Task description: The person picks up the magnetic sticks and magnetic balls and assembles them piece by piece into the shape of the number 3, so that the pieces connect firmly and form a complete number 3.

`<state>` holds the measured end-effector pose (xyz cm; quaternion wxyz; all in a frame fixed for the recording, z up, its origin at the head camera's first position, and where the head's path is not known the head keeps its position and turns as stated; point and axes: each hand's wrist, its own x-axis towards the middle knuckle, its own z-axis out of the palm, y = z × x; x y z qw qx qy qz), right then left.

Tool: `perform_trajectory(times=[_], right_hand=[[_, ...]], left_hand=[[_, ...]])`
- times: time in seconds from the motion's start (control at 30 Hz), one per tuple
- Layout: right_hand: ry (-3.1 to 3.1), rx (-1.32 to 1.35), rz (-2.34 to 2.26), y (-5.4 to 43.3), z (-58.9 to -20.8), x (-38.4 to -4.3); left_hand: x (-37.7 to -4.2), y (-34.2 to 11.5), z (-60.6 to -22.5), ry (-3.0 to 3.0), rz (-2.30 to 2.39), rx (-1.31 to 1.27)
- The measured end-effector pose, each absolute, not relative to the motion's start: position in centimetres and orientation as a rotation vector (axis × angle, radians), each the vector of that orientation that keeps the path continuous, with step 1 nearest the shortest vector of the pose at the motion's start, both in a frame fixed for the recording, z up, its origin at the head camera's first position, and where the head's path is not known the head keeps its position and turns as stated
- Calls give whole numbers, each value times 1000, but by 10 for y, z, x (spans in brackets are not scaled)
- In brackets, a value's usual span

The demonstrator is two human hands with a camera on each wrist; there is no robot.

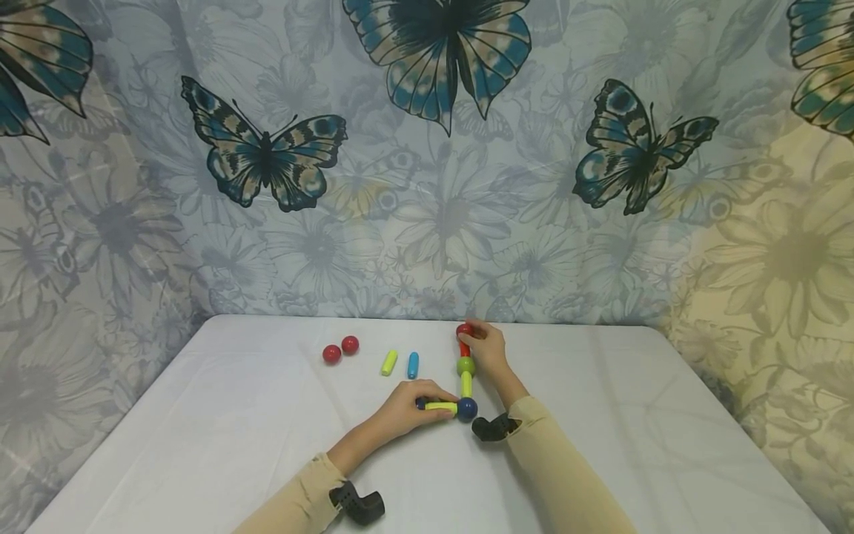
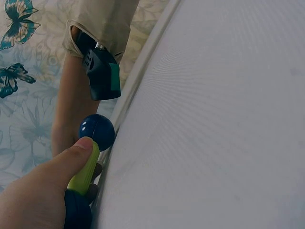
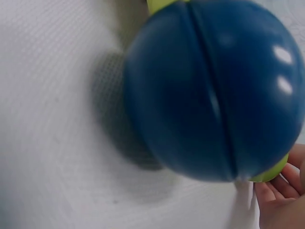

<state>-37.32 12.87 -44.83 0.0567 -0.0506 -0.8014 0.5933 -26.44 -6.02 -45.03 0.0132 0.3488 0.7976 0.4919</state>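
My left hand [image 1: 402, 408] grips a yellow-green rod [image 1: 440, 407] between thumb and fingers. A dark blue ball [image 1: 467, 409] joins its right end, and a second blue ball [image 2: 77, 210], partly covered by the hand, is at the other end. From the first blue ball another yellow-green rod [image 1: 466, 384] runs away to a green ball [image 1: 465, 366], then a red rod [image 1: 464, 349] and a red ball [image 1: 463, 330]. My right hand [image 1: 490, 350] holds the far red end, thumb and fingers around the ball and rod. The right wrist view is largely filled by the blue ball [image 3: 214, 90].
Two loose red balls [image 1: 341, 349] lie at the back left of the white table [image 1: 200, 437]. Between them and the joined pieces lie a loose yellow-green rod [image 1: 390, 363] and a blue rod [image 1: 414, 365]. A butterfly-patterned cloth [image 1: 440, 245] hangs behind.
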Motion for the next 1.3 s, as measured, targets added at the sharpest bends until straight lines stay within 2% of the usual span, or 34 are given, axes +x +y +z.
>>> perform_trajectory(times=[0.4,0.93,1.3], right_hand=[[-2428,-77,1780,132,-453,-372],[-2389,-82,1773,134,-456,-345],[-2429,-65,1781,134,-454,-319]], left_hand=[[-263,-59,-450,2485,1547,1076],[-264,-59,-449,2488,1535,1088],[-283,-60,-480,2510,1517,1043]])
